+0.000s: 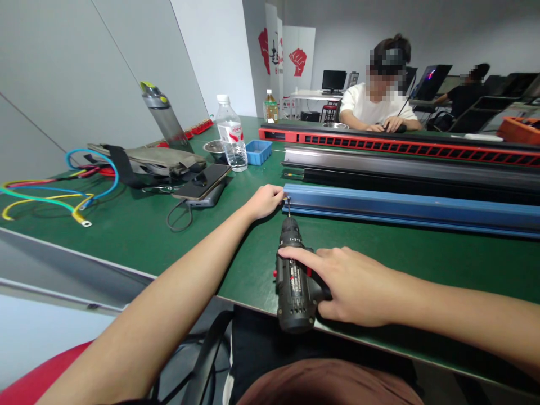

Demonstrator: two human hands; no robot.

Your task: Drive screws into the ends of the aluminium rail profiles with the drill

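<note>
My right hand point(354, 284) is wrapped round the grip of a black cordless drill point(295, 281), its index finger lying across the top of the body. The drill points away from me, and its bit reaches the left end of a long blue metal profile point(405, 207) lying across the table. At that same end is my left hand point(266, 201), fingers closed at the corner beside the bit tip. What those fingers pinch, perhaps a small part, is too small to make out.
Behind the blue profile lie a grey metal profile point(379, 169) and a red slotted rail point(379, 143). Left stand a water bottle point(233, 138), a blue bin point(259, 153), a phone point(205, 181), a bag point(152, 160) and coloured cables point(80, 197). A person point(379, 101) sits opposite.
</note>
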